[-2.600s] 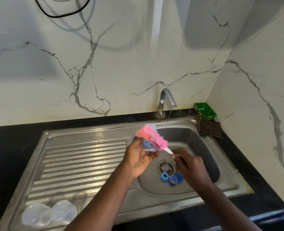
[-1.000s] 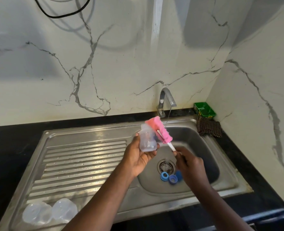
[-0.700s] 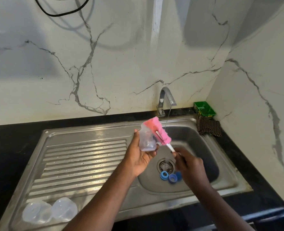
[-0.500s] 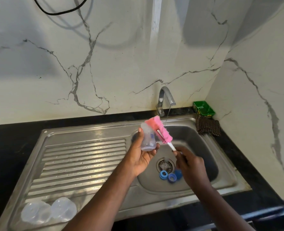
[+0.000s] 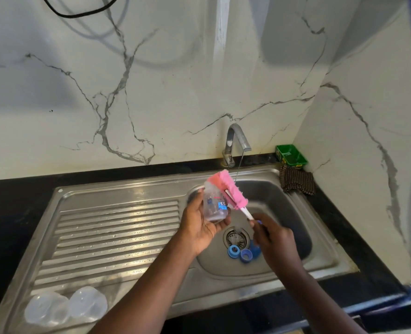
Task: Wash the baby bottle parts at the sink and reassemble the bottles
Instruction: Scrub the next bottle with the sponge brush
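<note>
- While a thin stream of water (image 5: 238, 168) is running from the tap (image 5: 235, 141), the left hand (image 5: 199, 227) is gripping a clear baby bottle (image 5: 214, 207) above the left rim of the basin (image 5: 293, 220). Its fingers are curling under and round the base, and its thumb is lying up the bottle's left side.
- The left palm is facing upward, with the forearm reaching in across the near edge of the sink (image 5: 127, 189). The bottle is standing nearly upright.
- The right hand (image 5: 273, 237) is pinching the white handle (image 5: 246, 214) of a pink sponge brush (image 5: 228, 190), its fingers closing tightly about the stick. The hand is blurring, so I cannot tell how each finger is lying.
- The brush is slanting up and to the left from that hand. Its pink head is lying against the bottle's mouth and upper right side; I cannot tell whether any of it is sitting inside.
- The bottle is carrying small blue and red print, too small to read.
- Three blue rings (image 5: 233, 251) are lying on the basin floor just beside the drain (image 5: 236, 237), the third half hiding behind the right hand.
- Two clear domed caps (image 5: 87, 303) are sitting side by side at the near left corner of the drainboard (image 5: 117, 227).
- A green tray (image 5: 291, 155) is sitting at the back right corner of the counter (image 5: 7, 213), and a checked cloth (image 5: 296, 180) is lying over the sink's back right corner just in front of it.
</note>
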Tool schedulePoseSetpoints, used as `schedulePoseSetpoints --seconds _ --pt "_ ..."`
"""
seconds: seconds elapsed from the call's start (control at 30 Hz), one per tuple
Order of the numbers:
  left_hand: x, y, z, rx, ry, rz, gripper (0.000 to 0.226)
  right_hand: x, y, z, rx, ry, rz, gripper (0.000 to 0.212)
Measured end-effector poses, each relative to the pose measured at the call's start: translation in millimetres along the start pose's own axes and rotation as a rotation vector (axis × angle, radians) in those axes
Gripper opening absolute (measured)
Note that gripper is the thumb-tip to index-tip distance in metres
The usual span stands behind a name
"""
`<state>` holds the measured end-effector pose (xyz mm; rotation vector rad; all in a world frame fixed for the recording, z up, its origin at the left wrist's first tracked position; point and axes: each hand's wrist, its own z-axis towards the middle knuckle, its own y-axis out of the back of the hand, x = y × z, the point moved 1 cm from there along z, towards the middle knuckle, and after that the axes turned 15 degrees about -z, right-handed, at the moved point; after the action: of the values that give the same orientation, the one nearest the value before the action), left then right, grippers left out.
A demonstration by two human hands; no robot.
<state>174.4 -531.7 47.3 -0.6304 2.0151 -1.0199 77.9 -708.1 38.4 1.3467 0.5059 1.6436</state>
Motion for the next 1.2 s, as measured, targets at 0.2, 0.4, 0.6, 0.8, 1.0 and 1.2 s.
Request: schedulePoseSetpoints --seconds 0.2,0.4,0.6,0.8,1.0,1.2 --pt "-0.2 -2.8 0.0 0.051 -0.044 -0.003 0.062 1.4 1.3 -3.0 0.020 0.011 0.032 0.010" --pt "-4.0 1.9 0.3 0.069 -0.009 0.029 0.062 9.9 1.8 -6.5 0.053 0.053 0.088 0.010" --pt "-5.5 2.2 -1.7 0.088 -0.026 0.051 0.080 10.9 6.6 -7.8 0.076 0.053 0.099 0.010" --pt "-8.1 5.4 -4.5 0.126 -0.014 0.033 0.070 -6.7 5.9 3.7 0.033 -0.136 0.068 0.014" --pt "-9.6 10.3 -4.4 0.128 0.009 0.021 0.056 -4.3 13.7 4.7 0.046 -0.177 0.155 0.016" --pt "-5.2 12.0 -1.1 0.094 -0.089 0.230 0.065 1.8 23.7 7.7 0.048 -0.114 0.201 0.021"
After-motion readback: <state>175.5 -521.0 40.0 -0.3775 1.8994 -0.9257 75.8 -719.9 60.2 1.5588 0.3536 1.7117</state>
